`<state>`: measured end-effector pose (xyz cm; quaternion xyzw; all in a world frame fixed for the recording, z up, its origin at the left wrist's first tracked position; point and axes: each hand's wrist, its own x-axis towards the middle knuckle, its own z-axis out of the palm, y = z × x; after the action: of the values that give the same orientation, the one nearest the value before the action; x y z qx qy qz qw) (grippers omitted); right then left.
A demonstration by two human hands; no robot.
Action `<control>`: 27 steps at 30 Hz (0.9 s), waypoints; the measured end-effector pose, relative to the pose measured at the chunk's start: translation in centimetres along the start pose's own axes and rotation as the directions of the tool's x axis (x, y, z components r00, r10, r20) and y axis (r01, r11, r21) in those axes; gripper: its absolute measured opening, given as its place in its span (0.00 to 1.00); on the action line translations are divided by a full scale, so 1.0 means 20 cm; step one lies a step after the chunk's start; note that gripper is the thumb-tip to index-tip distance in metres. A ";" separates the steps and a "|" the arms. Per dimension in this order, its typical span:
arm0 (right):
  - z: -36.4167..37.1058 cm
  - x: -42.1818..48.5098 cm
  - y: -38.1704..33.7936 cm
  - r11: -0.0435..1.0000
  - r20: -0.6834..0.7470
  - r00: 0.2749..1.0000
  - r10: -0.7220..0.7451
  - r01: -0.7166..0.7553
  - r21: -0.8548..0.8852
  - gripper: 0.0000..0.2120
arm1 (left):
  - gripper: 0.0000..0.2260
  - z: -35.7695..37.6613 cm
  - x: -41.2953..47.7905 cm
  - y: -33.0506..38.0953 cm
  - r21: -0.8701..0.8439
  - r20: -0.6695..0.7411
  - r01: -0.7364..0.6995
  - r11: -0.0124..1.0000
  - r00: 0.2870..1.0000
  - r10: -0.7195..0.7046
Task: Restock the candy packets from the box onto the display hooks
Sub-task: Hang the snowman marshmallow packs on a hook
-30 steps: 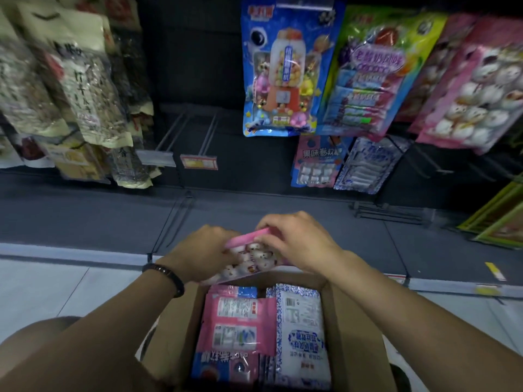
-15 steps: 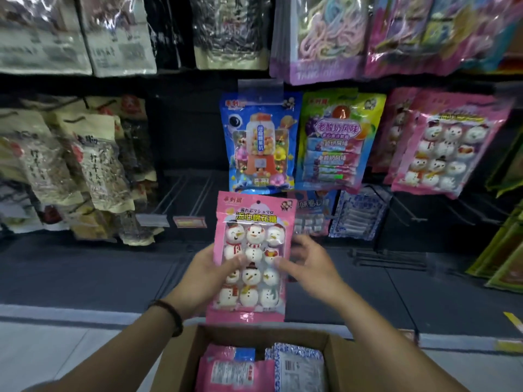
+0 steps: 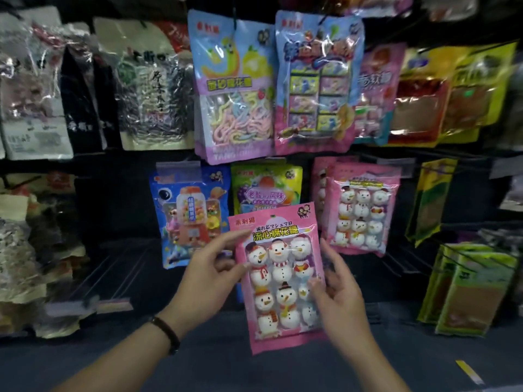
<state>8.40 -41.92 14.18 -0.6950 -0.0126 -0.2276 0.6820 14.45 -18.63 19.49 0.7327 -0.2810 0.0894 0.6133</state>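
We hold a pink snowman candy packet (image 3: 278,274) upright before the display, our left hand (image 3: 210,274) pinching its left edge and our right hand (image 3: 338,290) gripping its right edge. Matching hung packets (image 3: 360,207) sit just up and right. Their hook is hidden; the surrounding bags blur.
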 end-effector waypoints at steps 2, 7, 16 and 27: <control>-0.12 0.05 -0.04 0.997 -0.058 0.996 -0.062 0.059 -0.039 0.34 | 0.26 0.10 0.10 0.05 0.049 0.065 -0.033 0.998 0.997 0.030; -0.36 0.18 -0.10 0.988 -0.196 0.969 -0.150 0.138 -0.072 0.33 | 0.29 0.35 0.36 0.11 0.145 0.180 -0.090 0.985 0.982 0.064; -0.70 0.37 0.00 0.989 -0.329 0.933 -0.146 0.130 -0.070 0.32 | 0.26 0.77 0.67 0.09 0.156 0.275 -0.137 0.978 0.957 0.091; -0.78 0.51 0.00 0.986 -0.438 0.883 -0.165 0.141 -0.089 0.31 | 0.30 1.02 0.89 0.14 0.193 0.270 -0.218 0.957 0.949 0.162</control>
<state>12.80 -59.82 17.07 -0.6398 0.0948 -0.4334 0.6275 23.25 -43.65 25.54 0.7708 -0.4145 0.0855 0.4762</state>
